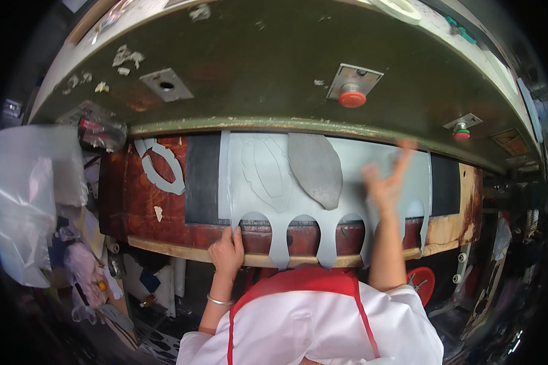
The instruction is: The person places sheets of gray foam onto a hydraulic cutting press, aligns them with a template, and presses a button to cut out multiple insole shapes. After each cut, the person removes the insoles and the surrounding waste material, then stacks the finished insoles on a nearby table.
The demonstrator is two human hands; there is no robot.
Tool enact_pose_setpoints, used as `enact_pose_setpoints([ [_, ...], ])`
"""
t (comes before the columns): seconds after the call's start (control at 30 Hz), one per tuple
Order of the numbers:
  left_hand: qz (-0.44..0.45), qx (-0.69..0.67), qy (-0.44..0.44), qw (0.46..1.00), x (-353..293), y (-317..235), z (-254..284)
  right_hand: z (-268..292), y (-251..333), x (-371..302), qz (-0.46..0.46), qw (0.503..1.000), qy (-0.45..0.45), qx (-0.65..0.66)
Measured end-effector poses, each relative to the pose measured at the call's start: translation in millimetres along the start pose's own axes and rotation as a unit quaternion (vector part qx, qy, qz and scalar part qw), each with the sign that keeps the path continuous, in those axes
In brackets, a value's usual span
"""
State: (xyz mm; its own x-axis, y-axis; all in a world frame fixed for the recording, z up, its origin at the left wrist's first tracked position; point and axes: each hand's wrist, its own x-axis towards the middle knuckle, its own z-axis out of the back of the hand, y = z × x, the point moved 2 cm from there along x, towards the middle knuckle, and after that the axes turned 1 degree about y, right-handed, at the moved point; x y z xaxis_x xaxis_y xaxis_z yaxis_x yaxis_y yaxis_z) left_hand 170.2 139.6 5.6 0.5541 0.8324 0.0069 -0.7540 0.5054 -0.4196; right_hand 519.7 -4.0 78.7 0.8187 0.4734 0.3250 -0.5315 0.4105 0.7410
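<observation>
A pale grey sheet [359, 149] lies across a dark board, its near edge cut into deep rounded scallops with narrow tongues between them. My left hand [226, 252] is closed at the sheet's near left corner, thumb and fingertips together on the edge there. Over the right part of the sheet is my right hand [383, 185], smeared by motion, fingers spread and nothing seen in them. A darker grey leaf-shaped piece [315, 170] lies on the sheet. To its left, a cut outline of similar shape [265, 173] shows in the sheet.
A grey ring-shaped offcut [167, 167] lies on the reddish worn tabletop [149, 213] at left. Beyond rises a green machine beam [256, 73] with a red push button [352, 97] and a green one [461, 131]. Clear plastic bags [27, 201] hang at far left.
</observation>
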Motion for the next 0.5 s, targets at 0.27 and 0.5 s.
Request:
enact_pose_setpoints([
  [0.27,0.014,-0.005,-0.052,0.999,110,-25,-15,69,-54,119,0.005,0.956,-0.270,-0.112],
  [0.5,-0.010,0.006,-0.038,0.999,147,-38,-9,71,-65,90,0.019,0.970,-0.234,-0.063],
])
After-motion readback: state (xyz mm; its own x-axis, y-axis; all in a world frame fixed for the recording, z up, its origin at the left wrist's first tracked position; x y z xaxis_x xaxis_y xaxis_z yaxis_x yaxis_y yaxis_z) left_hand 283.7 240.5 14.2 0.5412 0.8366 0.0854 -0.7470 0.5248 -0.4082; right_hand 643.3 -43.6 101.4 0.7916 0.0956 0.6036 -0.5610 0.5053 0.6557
